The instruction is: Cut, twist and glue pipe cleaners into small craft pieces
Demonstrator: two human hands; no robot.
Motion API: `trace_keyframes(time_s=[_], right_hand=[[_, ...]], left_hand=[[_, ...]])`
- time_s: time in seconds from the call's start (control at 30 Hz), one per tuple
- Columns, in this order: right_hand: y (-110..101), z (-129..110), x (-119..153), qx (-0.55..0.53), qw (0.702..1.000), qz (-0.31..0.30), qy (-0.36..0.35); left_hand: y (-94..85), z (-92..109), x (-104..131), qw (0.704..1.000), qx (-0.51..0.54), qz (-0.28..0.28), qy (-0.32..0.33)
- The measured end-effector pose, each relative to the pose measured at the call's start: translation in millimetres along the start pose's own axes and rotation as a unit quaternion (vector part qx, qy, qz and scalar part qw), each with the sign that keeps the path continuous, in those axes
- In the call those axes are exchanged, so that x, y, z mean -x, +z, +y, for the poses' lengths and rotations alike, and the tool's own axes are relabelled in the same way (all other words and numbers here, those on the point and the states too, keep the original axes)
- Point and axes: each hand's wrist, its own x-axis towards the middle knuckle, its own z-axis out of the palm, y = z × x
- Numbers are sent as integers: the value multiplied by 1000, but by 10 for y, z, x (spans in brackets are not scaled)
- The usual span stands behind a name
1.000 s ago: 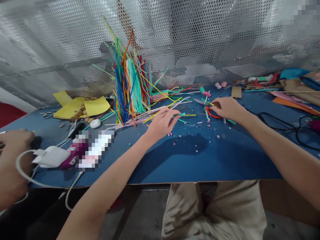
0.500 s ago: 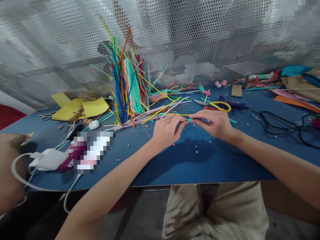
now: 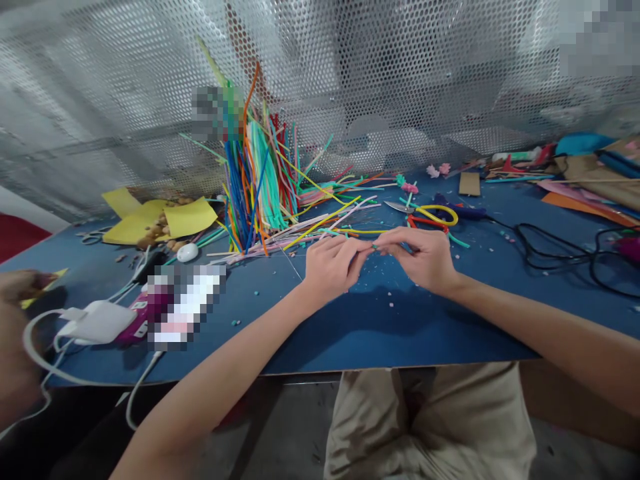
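Pinching a small green piece point(image 3: 375, 247) between them, the fingers point(image 3: 359, 247) of my left hand point(image 3: 331, 265) and right hand point(image 3: 424, 259) meet nearly tip to tip above the blue table point(image 3: 350, 340); they cover so much of it that I can't make out its shape. Scissors point(image 3: 414, 209) lie at two o'clock from there, their red handle partly hidden behind my right hand. At ten o'clock rises a bunch of coloured stems point(image 3: 267, 180), its upper left masked by blurred squares. Just past eight o'clock, a bright phone-like slab point(image 3: 190, 303) is pixelated beyond reading. Around nine o'clock, another person's hand point(image 3: 17, 288) is smeared and cut off by the edge.
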Motion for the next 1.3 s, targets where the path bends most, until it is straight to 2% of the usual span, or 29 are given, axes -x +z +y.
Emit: trace_keyframes(time_s=[0.17,0.27,0.37,0.63,0.87,1.0,1.1,1.3], right_hand=[[59,73,-31,-1,997,12,75],[69,150,-71,-18,997,31,75],[50,182,-92,18,997,34,64],[22,201,-75,88,996,11,-6],[-21,198,-63,113,990,-22,-76],[-18,196,-81,113,985,-6,-132],[-11,227,-104,111,975,19,-191],[-88,266,-165,160,956,29,-244]], left_hand=[[37,-68,1,999,-35,-21,-12],[66,-129,-3,998,-40,-41,-24],[81,-174,-1,998,-35,-54,-26],[106,-190,26,998,-48,-48,4],[54,-168,12,993,-90,-61,33],[46,-150,15,993,-91,-64,37],[62,-139,15,994,-87,-64,28],[74,-167,-13,994,-61,-82,-29]])
